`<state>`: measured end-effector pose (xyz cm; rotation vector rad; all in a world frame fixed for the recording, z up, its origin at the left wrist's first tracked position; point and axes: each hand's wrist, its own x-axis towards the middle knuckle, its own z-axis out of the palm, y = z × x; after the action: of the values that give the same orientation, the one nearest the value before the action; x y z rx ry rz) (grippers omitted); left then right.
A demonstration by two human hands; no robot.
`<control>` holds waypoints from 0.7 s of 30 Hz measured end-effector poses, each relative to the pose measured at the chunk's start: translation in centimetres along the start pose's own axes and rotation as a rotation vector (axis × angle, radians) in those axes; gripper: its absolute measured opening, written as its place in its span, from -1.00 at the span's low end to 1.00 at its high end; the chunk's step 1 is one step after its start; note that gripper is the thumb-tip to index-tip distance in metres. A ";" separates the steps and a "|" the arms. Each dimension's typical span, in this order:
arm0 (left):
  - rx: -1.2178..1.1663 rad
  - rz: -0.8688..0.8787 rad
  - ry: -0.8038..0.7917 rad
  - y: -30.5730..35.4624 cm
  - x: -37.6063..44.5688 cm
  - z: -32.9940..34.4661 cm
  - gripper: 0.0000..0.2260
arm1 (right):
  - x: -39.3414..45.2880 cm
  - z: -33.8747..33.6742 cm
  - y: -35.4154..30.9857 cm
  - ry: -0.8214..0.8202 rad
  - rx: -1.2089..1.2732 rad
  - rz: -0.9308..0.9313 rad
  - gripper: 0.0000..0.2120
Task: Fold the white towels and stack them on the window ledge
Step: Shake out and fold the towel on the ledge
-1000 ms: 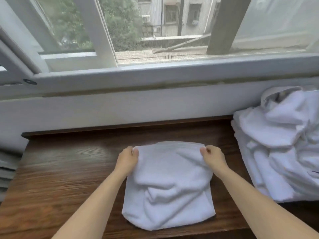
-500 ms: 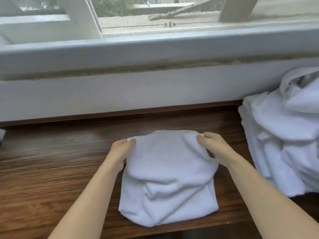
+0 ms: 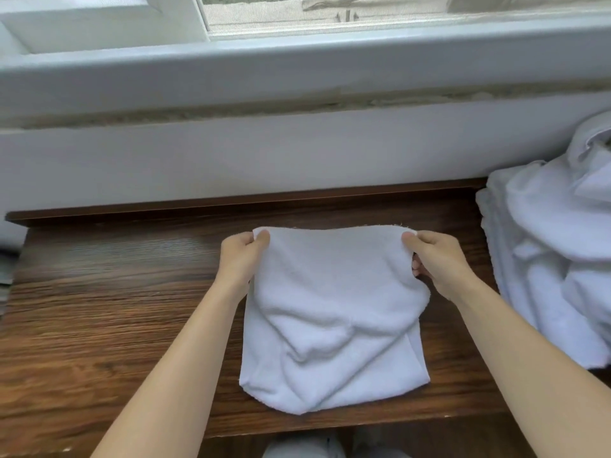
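Note:
A white towel (image 3: pixel 334 312) lies partly folded on the dark wooden ledge (image 3: pixel 99 292), in the middle of the view. My left hand (image 3: pixel 241 259) pinches its far left corner. My right hand (image 3: pixel 436 259) pinches its far right corner. The far edge is lifted a little off the wood, while the near part rests flat with creases across it. A loose pile of white towels (image 3: pixel 555 259) sits at the right end of the ledge, apart from the towel I hold.
A white wall (image 3: pixel 264 153) rises behind the ledge, with the window frame (image 3: pixel 297 54) above it. The ledge's front edge runs along the bottom of the view. Bare wood stretches to the left of the towel.
The view has tilted down and closer, so less of the window shows. Both hands have kept their hold on the towel's far corners and raised them slightly.

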<state>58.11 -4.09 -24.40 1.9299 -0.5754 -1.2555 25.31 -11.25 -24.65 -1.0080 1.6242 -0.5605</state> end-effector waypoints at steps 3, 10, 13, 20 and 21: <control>0.178 0.057 0.070 -0.6 0.0 -0.1 -0.59 | 0.2 0.0 0.2 0.026 0.059 0.058 -0.80; 0.102 0.010 0.079 -1.0 -0.2 -0.5 -0.54 | 0.3 -0.1 -0.3 0.060 0.060 0.081 -0.89; -0.016 0.018 0.113 -0.8 -0.8 -0.6 -0.92 | 0.3 -0.4 0.0 0.089 0.071 0.069 -0.93; -0.063 0.131 0.138 0.1 -3.2 -1.8 -0.86 | -1.1 -2.9 -0.4 0.024 0.085 -0.017 -0.89; -0.062 0.158 0.134 0.5 -3.8 -2.1 -0.86 | -1.6 -3.5 -0.9 -0.009 0.071 -0.046 -0.91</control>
<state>58.49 -0.97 -21.38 1.8621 -0.6006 -1.0250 22.34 -10.87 -22.04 -0.9963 1.5660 -0.6395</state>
